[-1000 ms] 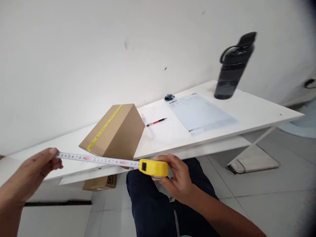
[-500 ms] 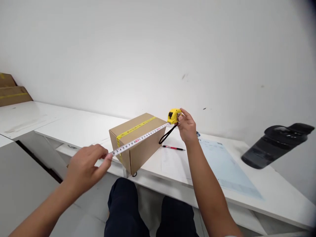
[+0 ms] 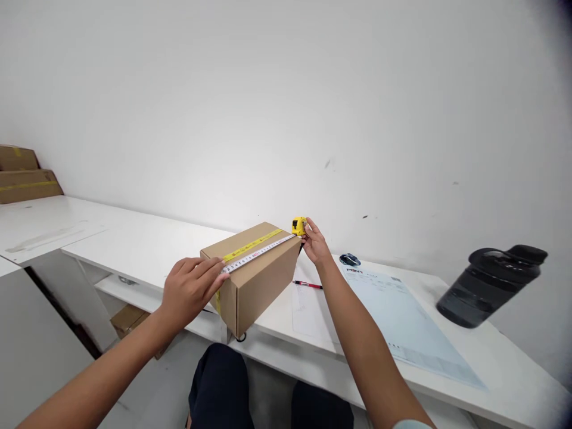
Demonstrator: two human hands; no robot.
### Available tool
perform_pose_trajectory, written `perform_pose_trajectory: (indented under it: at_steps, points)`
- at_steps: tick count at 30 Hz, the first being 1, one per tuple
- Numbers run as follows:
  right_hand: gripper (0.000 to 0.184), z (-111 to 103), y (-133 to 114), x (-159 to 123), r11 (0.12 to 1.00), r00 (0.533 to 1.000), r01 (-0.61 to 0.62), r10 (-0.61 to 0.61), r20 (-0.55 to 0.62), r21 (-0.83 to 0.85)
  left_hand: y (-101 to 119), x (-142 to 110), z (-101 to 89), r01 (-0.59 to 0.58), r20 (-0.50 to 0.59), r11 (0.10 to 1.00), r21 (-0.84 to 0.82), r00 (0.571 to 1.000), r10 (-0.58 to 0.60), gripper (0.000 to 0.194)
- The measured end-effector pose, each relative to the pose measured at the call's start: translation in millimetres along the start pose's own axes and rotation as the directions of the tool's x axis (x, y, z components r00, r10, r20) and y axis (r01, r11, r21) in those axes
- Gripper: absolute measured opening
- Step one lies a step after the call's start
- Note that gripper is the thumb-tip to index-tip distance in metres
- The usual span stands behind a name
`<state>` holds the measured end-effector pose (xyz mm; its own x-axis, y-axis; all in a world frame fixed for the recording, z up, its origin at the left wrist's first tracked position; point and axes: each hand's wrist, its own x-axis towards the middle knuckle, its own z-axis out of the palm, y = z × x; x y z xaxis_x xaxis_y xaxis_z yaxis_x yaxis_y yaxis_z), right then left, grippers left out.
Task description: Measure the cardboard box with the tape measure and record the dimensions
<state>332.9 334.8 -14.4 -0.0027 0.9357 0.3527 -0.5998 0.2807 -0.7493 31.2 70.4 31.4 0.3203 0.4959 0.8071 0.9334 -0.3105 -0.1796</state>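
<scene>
A brown cardboard box [image 3: 266,292] sealed with yellow tape [image 3: 252,244] sits on the white desk, its near corner at the front edge. Across its top runs the white blade of a tape measure [image 3: 299,225], whose yellow case is at the box's far right end. My right hand [image 3: 314,241] is closed around that case. At the near left end of the box top, my left hand [image 3: 192,286] pinches the blade's free end, fingers over the box edge. The very tip of the blade is hidden under those fingers.
A red and black pen [image 3: 308,285] lies on white paper right of the box. Beyond are a pale blue printed sheet [image 3: 393,310], a small dark blue object [image 3: 350,260] and a dark bottle [image 3: 489,286]. More cardboard boxes [image 3: 27,186] stand far left; another box [image 3: 129,319] is below the desk.
The blade has come down from above the box onto its top. My left hand has moved right to the box edge, and my right hand has lowered the case slightly leftward.
</scene>
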Motion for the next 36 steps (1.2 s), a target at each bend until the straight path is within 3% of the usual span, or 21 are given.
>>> perform_pose_trajectory:
  at_steps: [2,7,11,14,17,20,23,25,26,29,32,34,36]
  points:
    - [0.048,1,-1,-4,1.0,1.0,0.0,0.0,-0.01,0.003,7,2,13.3,0.107,-0.025,0.985,-0.134,0.994,-0.111,0.028]
    - [0.046,4,-15,-10,1.0,1.0,-0.001,0.0,-0.027,-0.026,8,1,30.7,0.315,0.058,0.852,-0.418,0.945,-0.321,0.032]
    - [0.045,9,-41,-6,0.999,0.998,0.006,-0.009,-0.055,-0.048,-1,3,30.6,0.312,0.036,0.835,-0.454,0.942,-0.333,0.03]
    - [0.053,12,-73,-15,0.993,0.993,0.115,-0.115,-0.004,-0.039,-4,3,16.2,0.268,-0.049,0.882,-0.387,0.949,-0.31,0.027]
    - [0.062,13,-104,-60,0.97,0.967,0.23,-0.219,0.129,-0.078,2,-5,-10.2,0.171,-0.181,0.925,-0.339,0.953,-0.243,0.018]
    - [0.062,18,-115,-143,0.946,0.955,0.225,-0.166,0.246,-0.234,16,-20,-33.2,0.0,-0.153,0.94,-0.341,0.987,-0.056,0.018]
    - [0.056,26,-96,-234,0.896,0.899,0.241,-0.062,0.433,-0.373,41,-36,-36.7,-0.263,-0.127,0.916,-0.302,0.964,0.235,0.024]
    - [0.049,31,-72,-284,0.89,0.875,0.237,-0.022,0.483,-0.39,63,-46,-27.0,-0.398,-0.144,0.867,-0.299,0.917,0.371,0.023]
    - [0.044,32,-57,-303,0.913,0.888,0.203,-0.021,0.459,-0.352,74,-50,-20.0,-0.419,-0.146,0.847,-0.326,0.908,0.393,0.022]
    - [0.042,35,-14,-340,0.993,0.95,-0.069,0.094,0.298,-0.094,96,-58,1.9,-0.34,-0.198,0.85,-0.403,0.939,0.282,0.032]
    - [0.045,37,19,-353,0.945,0.949,-0.297,0.276,0.15,0.141,89,-49,13.9,-0.326,-0.243,0.901,-0.286,0.934,0.261,0.056]
    - [0.048,38,34,-354,0.91,0.928,-0.367,0.344,0.143,0.195,72,-30,15.0,-0.317,-0.164,0.938,-0.141,0.942,0.293,0.062]
    - [0.051,39,46,-356,0.886,0.907,-0.414,0.381,0.181,0.211,53,-6,13.8,-0.208,-0.007,0.976,-0.067,0.978,0.208,0.069]
